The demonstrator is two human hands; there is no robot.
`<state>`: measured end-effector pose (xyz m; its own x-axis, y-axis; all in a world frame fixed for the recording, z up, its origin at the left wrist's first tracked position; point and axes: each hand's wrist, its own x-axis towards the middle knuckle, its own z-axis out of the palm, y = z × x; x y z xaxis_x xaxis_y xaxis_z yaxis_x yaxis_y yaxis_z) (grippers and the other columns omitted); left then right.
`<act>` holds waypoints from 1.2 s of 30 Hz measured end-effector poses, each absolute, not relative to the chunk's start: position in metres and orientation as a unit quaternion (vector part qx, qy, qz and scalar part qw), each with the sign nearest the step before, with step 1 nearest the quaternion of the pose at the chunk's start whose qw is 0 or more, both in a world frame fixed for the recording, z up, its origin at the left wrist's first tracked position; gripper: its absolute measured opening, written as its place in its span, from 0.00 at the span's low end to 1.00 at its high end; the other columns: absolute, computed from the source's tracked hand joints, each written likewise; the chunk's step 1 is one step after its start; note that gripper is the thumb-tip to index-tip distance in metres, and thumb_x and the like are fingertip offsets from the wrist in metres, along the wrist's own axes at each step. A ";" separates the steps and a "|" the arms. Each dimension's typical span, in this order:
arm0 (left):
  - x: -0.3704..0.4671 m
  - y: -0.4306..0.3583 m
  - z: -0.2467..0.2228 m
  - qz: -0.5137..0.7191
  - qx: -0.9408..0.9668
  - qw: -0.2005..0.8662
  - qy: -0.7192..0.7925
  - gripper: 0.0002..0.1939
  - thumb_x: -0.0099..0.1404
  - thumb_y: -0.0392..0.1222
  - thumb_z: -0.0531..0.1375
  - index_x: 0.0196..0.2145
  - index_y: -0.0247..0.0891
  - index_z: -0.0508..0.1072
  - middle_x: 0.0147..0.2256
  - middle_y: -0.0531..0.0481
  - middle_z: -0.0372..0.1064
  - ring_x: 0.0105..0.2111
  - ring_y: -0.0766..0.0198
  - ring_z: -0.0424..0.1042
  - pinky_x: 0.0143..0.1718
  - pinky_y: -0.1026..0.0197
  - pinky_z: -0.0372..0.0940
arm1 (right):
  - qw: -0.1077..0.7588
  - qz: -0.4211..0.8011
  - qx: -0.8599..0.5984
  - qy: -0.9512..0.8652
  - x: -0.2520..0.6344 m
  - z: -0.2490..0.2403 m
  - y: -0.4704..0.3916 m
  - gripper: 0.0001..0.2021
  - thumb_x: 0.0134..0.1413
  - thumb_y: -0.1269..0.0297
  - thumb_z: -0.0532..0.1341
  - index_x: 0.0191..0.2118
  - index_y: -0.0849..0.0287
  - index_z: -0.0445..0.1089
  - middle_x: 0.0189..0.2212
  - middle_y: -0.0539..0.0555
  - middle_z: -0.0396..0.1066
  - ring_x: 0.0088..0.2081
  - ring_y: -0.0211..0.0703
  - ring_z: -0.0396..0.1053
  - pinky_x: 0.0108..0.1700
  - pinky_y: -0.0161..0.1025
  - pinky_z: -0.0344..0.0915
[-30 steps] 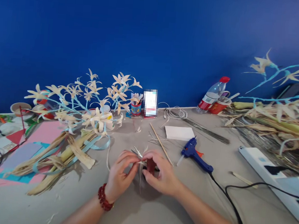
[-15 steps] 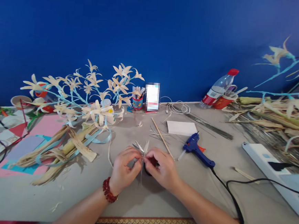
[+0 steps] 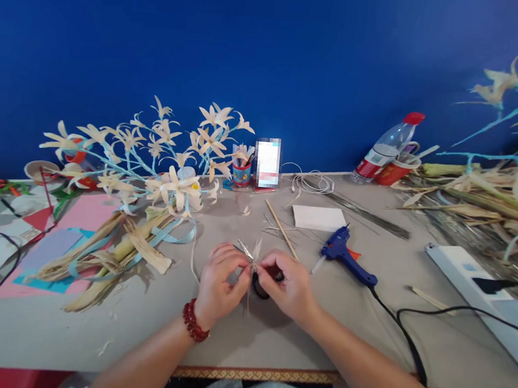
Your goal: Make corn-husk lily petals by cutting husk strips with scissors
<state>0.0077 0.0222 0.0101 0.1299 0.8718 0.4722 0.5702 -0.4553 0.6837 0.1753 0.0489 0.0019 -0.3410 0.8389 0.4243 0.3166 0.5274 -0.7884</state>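
Pinched between the fingertips of both hands is a small bundle of pale, thin husk strips (image 3: pixel 257 249), with fine ends fanning up and hanging below. My left hand (image 3: pixel 224 284), wearing a dark red bead bracelet (image 3: pixel 194 320), closes thumb and forefinger on it from the left. My right hand (image 3: pixel 288 285) pinches the same spot from the right. Scissors (image 3: pixel 259 289) with black handles lie on the table just behind and below the fingers, blades pointing away to the left; the hands partly cover them. The exact shape of the bundle at the fingertips is hidden.
A blue glue gun (image 3: pixel 348 258) and a thin stick (image 3: pixel 282 229) lie right of the hands, by a white card (image 3: pixel 318 218). Husk flowers (image 3: pixel 176 187) and dried husks (image 3: pixel 147 245) are left. A power strip (image 3: pixel 470 294), bottle (image 3: pixel 383 150) and phone (image 3: pixel 267 163) stand around.
The view has shifted slightly, so everything sits a little further right. Both hands keep their pinch on the husk strips, with only small finger movement.
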 end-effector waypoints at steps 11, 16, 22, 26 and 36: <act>0.009 0.021 0.015 0.461 0.695 0.239 0.498 0.05 0.63 0.38 0.55 0.31 0.38 0.69 0.29 0.48 0.69 0.32 0.60 0.68 0.43 0.53 0.62 | 0.456 0.333 -0.384 -0.730 0.178 0.003 0.051 0.04 0.55 0.67 0.58 0.30 0.58 0.65 0.24 0.49 0.68 0.25 0.36 0.65 0.27 0.33 0.62; 0.010 0.021 0.013 0.444 0.723 0.186 0.496 0.06 0.61 0.34 0.55 0.28 0.39 0.68 0.26 0.51 0.69 0.30 0.61 0.67 0.49 0.50 0.60 | 0.419 0.332 -0.383 -0.753 0.175 0.007 0.048 0.03 0.53 0.68 0.60 0.35 0.58 0.66 0.25 0.49 0.69 0.25 0.36 0.65 0.28 0.33 0.63; 0.012 0.019 0.012 0.422 0.743 0.179 0.488 0.06 0.60 0.32 0.55 0.26 0.40 0.67 0.25 0.52 0.66 0.29 0.61 0.65 0.48 0.50 0.61 | 0.391 0.276 -0.393 -0.785 0.175 0.009 0.051 0.02 0.52 0.69 0.59 0.29 0.57 0.67 0.21 0.48 0.68 0.23 0.36 0.64 0.26 0.32 0.59; 0.011 0.018 0.010 0.442 0.719 0.199 0.497 0.07 0.61 0.34 0.55 0.25 0.40 0.66 0.24 0.52 0.64 0.28 0.61 0.64 0.46 0.51 0.62 | 0.410 0.215 -0.418 -0.782 0.183 0.011 0.058 0.03 0.50 0.71 0.59 0.28 0.57 0.66 0.21 0.48 0.68 0.24 0.37 0.65 0.28 0.32 0.59; 0.010 0.018 0.008 0.460 0.693 0.237 0.502 0.09 0.62 0.37 0.55 0.24 0.39 0.65 0.24 0.52 0.63 0.29 0.62 0.64 0.45 0.52 0.62 | 0.363 0.274 -0.406 -0.793 0.180 0.012 0.056 0.02 0.52 0.68 0.59 0.30 0.57 0.66 0.21 0.48 0.67 0.23 0.37 0.64 0.26 0.31 0.59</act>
<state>0.0104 0.0181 0.0079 0.0729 0.9136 0.4000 0.4781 -0.3840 0.7899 0.1798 0.0561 0.0123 -0.4072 0.8420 0.3537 0.4444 0.5210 -0.7287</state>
